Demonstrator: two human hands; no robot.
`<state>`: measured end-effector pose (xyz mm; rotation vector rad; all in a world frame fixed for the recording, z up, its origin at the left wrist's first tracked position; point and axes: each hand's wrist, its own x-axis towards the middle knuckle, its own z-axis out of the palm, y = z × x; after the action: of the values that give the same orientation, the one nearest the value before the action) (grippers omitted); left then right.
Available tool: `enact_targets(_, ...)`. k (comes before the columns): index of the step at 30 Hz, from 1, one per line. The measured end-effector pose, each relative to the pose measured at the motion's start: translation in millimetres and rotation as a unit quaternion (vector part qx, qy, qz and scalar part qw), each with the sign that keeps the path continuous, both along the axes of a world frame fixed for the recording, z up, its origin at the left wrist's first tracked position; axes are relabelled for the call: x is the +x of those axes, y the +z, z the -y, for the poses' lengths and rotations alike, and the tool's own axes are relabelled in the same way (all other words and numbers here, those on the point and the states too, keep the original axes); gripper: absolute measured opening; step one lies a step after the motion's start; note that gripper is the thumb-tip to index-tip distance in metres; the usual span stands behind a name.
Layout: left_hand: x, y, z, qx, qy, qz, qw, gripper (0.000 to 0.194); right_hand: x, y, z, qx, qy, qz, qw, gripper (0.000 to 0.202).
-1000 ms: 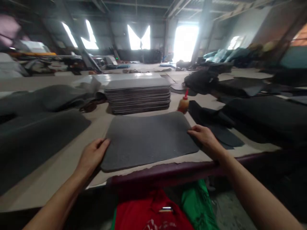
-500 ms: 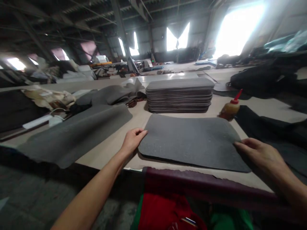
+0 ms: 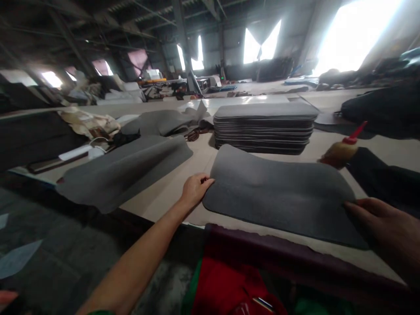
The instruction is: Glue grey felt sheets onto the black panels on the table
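A dark grey sheet with rounded corners [image 3: 278, 192] lies near the table's front edge, its far part bowed upward. My left hand [image 3: 196, 189] pinches its left edge between thumb and fingers. At the right edge, my right hand [image 3: 380, 214] grips the same sheet. Directly behind stands a tall stack of similar grey sheets [image 3: 264, 129]. To the right of the stack is a bottle of yellowish-brown liquid with a red nozzle [image 3: 343, 151], leaning to the right.
A loose grey piece of material [image 3: 127, 170] drapes over the table edge at left. Dark material [image 3: 383, 175] lies at right. Beige scraps [image 3: 87, 124] and a white object [image 3: 77, 152] are at the far left. Maroon cloth [image 3: 262, 249] hangs along the front edge.
The view has swung, so things sit further right. The held sheet, flatter before, now bows along its far part. Both hands keep hold of its side edges.
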<state>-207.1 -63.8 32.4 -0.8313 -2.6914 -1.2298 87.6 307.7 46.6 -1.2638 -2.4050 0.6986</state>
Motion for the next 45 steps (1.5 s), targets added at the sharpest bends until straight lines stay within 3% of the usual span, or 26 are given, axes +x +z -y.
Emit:
enact_targets(3,-0.6,0.0,-0.8,-0.014,0.007,-0.011,1.000,0.029,0.6,-7.1,-10.1,-0.067,-0.006,0.022,0.997,0.033)
enact_targets(8,0.7,1.4,-1.1,-0.029,0.013,-0.026,0.999,0.026,3.0,-16.7,-20.0,-0.065,-0.011,0.054,0.996,0.039)
enact_targets(14,3.4,2.9,-2.4,-0.059,0.014,-0.044,0.997,0.022,-0.1,-3.5,-5.7,-0.079,-0.009,0.040,0.996,0.030)
enact_targets(20,2.8,1.5,-2.7,-0.096,0.018,-0.055,0.994,0.018,-6.3,6.0,6.6,-0.076,-0.030,0.029,0.996,0.040)
enact_targets(22,2.5,1.1,-2.3,-0.105,0.026,-0.055,0.993,0.019,-6.4,3.6,6.6,-0.061,-0.026,0.027,0.997,0.041)
enact_targets(26,0.2,0.1,-2.1,-0.108,0.050,-0.067,0.991,0.050,-6.1,-9.5,1.2,0.027,0.015,0.006,0.999,0.047)
enact_targets(31,-0.2,-0.5,0.7,-0.133,-0.002,-0.096,0.986,0.032,-2.8,-22.2,-4.5,0.115,-0.024,0.022,0.993,0.051)
enact_targets(35,-3.1,7.2,8.2,-0.149,-0.008,-0.112,0.982,0.035,6.0,-17.0,-1.3,0.160,-0.036,-0.015,0.986,0.039)
enact_targets(39,-10.7,30.2,-5.5,-0.150,-0.010,-0.161,0.975,0.038,-2.8,7.5,11.1,0.210,0.049,-0.061,0.975,0.030)
enact_targets(42,-10.4,43.2,-40.0,-0.135,-0.104,-0.216,0.961,0.041,-28.3,23.2,24.6,0.212,0.167,-0.049,0.962,0.034)
enact_targets(45,-5.6,34.7,-75.7,-0.152,-0.196,-0.226,0.942,0.049,-52.9,17.1,34.5,0.216,0.262,-0.024,0.940,0.047)
